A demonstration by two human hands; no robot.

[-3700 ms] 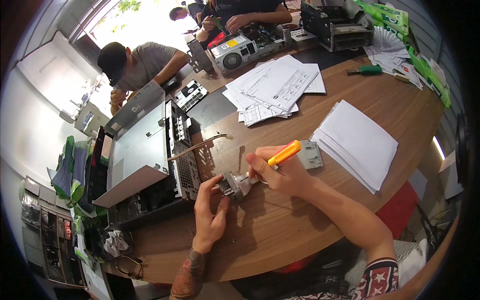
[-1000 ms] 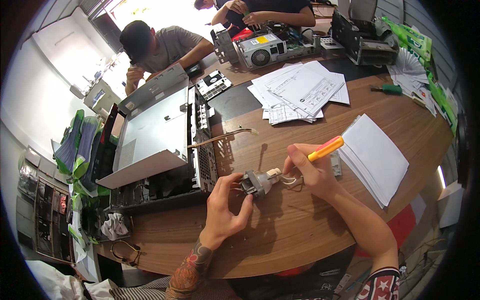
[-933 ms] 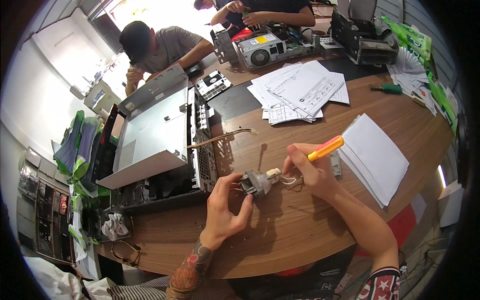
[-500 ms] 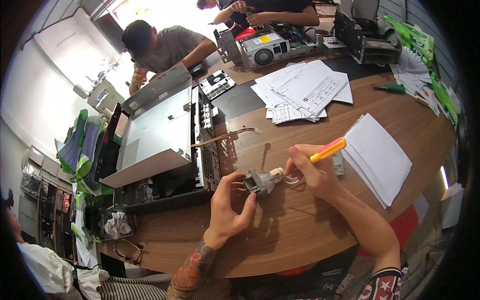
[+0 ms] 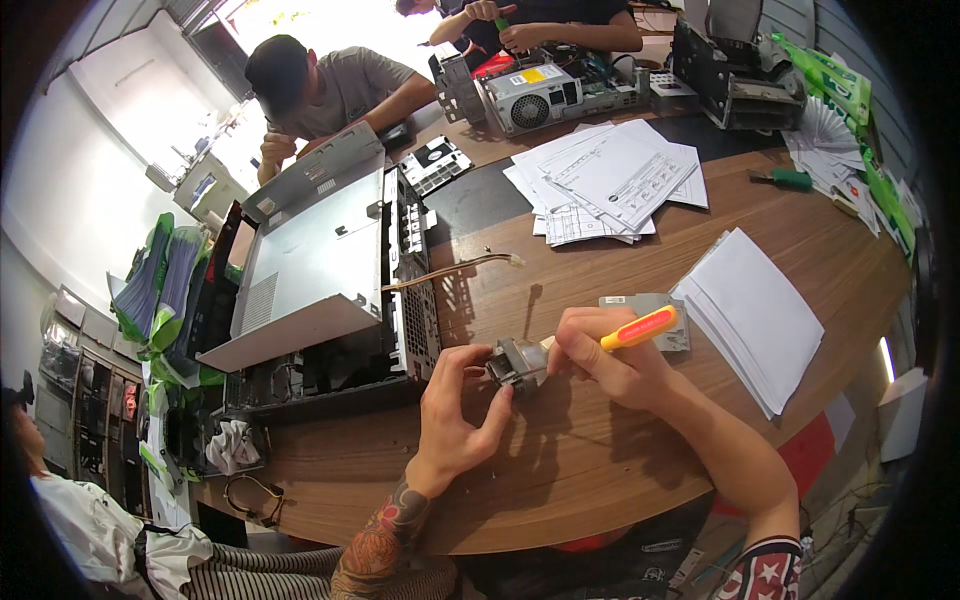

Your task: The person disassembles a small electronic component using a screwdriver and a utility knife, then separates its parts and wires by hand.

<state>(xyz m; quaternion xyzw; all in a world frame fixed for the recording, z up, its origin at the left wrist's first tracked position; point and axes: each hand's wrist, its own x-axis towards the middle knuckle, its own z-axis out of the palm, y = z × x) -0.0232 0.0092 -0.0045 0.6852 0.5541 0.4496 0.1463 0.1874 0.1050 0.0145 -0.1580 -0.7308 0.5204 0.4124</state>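
Observation:
My left hand (image 5: 455,420) is closed around the near side of a small grey block-shaped part (image 5: 513,366), with the thumb and fingers gripping its left end. In my right hand (image 5: 610,368) is a screwdriver (image 5: 642,328) with a yellow and red handle pointing up to the right. The right fingertips are at the part's right end and cover its pale tip. I cannot make out where the screwdriver's tip rests. Both hands are just above the wooden table (image 5: 600,480).
A large opened metal casing (image 5: 320,265) stands on the left, a cable (image 5: 450,270) sticking out. A flat grey plate (image 5: 672,318) lies beside white paper (image 5: 755,310). Printed sheets (image 5: 620,180), a green-handled tool (image 5: 785,178) and a power supply (image 5: 530,100) lie farther back. People work opposite.
My right hand has shifted left with the screwdriver, closing onto the part's right end and covering its pale tip. More of the flat grey plate shows. The left hand stays nearly still.

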